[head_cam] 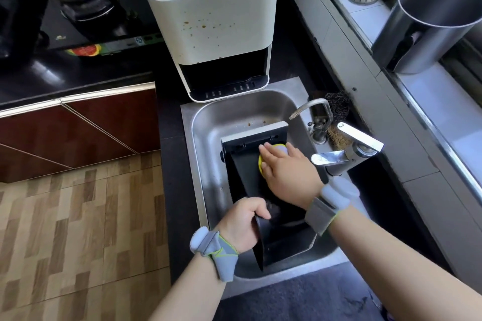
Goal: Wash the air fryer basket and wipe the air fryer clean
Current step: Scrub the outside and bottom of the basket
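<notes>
Inside sink (pixel 208 122): basket (pixel 243 164), sponge (pixel 260 161) pressed within.

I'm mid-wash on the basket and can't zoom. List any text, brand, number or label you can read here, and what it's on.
No text can be read in this view.
Sticker strip on the stove's front edge: colourful printing, too blurred to read.
Small mark on the stove top: too small to read.
Air fryer: only brown splatter on its front, no lettering visible.
Air fryer basket, sink, steel pot: no markings visible.

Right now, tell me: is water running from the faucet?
No, the faucet spout over the sink shows no stream.
</notes>
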A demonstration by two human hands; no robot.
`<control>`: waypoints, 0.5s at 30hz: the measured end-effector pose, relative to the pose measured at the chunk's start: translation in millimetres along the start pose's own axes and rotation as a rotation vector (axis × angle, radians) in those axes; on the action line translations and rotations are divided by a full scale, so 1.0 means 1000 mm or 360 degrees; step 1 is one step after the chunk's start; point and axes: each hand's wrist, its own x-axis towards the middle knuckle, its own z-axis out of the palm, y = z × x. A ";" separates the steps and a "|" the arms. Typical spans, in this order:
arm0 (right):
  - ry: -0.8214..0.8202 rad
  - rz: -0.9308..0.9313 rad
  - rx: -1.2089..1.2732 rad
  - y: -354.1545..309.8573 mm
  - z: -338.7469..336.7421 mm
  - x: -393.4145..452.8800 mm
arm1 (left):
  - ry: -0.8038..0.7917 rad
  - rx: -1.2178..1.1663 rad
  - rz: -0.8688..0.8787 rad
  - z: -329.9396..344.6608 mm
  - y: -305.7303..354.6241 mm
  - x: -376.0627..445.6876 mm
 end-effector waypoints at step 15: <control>-0.0092 -0.0187 0.0020 -0.007 0.000 0.010 | 0.0256 -0.0073 0.0111 0.004 0.002 -0.003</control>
